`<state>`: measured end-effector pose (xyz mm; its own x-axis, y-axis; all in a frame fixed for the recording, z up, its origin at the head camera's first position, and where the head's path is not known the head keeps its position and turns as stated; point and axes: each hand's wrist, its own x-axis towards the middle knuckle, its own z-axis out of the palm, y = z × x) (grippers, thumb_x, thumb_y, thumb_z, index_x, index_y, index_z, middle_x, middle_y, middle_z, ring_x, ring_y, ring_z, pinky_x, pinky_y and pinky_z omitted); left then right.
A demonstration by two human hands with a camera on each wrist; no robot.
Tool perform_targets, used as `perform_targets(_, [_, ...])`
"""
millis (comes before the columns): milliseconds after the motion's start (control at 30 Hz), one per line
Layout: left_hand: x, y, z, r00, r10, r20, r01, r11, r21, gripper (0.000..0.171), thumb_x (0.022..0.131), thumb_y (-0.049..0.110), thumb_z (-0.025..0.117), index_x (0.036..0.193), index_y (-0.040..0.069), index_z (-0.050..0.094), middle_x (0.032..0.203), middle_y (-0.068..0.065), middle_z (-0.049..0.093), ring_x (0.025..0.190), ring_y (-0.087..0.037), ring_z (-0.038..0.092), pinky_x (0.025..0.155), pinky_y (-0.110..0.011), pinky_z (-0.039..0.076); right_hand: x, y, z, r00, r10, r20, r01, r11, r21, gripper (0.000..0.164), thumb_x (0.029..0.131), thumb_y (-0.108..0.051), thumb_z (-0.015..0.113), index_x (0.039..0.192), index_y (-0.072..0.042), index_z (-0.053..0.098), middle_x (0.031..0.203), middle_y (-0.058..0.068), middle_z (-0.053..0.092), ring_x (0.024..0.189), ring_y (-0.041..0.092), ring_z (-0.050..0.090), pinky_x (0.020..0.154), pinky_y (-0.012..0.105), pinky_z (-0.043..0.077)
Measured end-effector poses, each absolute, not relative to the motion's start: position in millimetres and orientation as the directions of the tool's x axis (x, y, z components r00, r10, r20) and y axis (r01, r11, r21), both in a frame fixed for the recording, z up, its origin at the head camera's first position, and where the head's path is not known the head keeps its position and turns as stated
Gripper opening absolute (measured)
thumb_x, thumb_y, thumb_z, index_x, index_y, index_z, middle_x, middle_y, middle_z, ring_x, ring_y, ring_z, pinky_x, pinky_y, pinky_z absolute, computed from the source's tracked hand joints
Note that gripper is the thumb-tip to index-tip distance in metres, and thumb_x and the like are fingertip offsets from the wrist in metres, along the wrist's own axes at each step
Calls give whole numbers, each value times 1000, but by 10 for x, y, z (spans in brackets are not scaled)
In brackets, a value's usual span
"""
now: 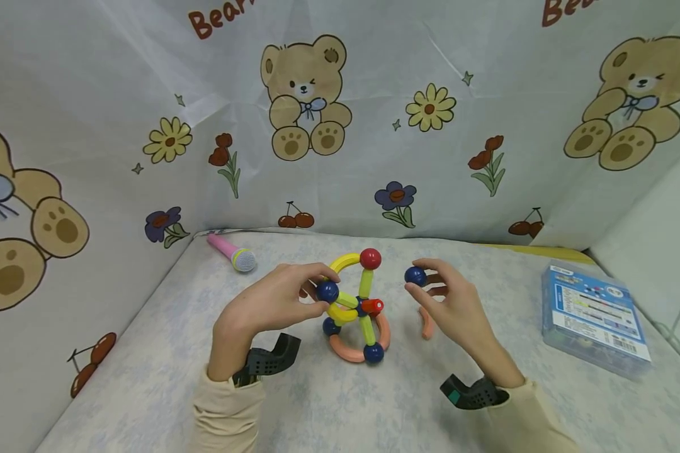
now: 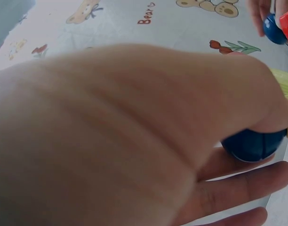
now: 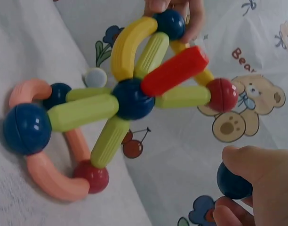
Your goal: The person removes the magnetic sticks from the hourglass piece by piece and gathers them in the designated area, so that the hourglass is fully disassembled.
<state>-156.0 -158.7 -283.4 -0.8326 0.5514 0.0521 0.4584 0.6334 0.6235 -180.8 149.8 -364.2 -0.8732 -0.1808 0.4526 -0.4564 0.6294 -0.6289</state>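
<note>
A construction of coloured rods and balls point(image 1: 368, 324) stands on the table between the hands. Green straight rods, a red rod point(image 3: 174, 70), yellow curved rods and salmon curved rods meet at blue and red balls. My left hand point(image 1: 280, 299) pinches a blue ball point(image 1: 327, 291) at the construction's upper left, which joins a green rod and a yellow curve. My right hand point(image 1: 456, 308) holds a separate blue ball point(image 1: 415, 276) between thumb and fingertips, right of the construction and apart from it. In the left wrist view, the hand covers much of the scene.
A loose salmon curved rod point(image 1: 427, 323) lies on the table beside the right hand. At the back left is a pink toy microphone point(image 1: 232, 252). To the right lies a clear plastic box point(image 1: 595, 318) with a printed label. A patterned cloth hangs behind the table.
</note>
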Motion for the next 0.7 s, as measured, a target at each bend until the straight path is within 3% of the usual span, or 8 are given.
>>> perform_targets(200, [-1559,-1580,-2835,-831,553,60,469,639,610,34,94,10,73,127,11,67,114,2,74,100,-11,71,98,-44,55,-1964,1656,-3875,-937,-88,338,-311,650,-694,48,100,-22,70,142,-6,52,131,17,65,100,29,73,87,45,60])
perform_targets(467, [-1568,-1585,-2840,-828,557,69,476,631,612,34,94,10,73,127,11,67,114,2,74,101,-12,71,97,-42,55,-2102,1788,-4145,-980,-47,195,-175,672,-720,45,103,-28,66,143,-10,56,136,19,63,110,34,71,91,50,58])
perform_targets(700, [-1577,-1586,-2837,-827,558,68,476,631,613,34,94,10,73,127,11,66,115,1,74,101,-12,71,97,-42,56,-2180,1864,-4321,-987,-59,148,-149,675,-723,47,103,-31,66,145,-14,57,143,18,57,114,36,69,91,50,58])
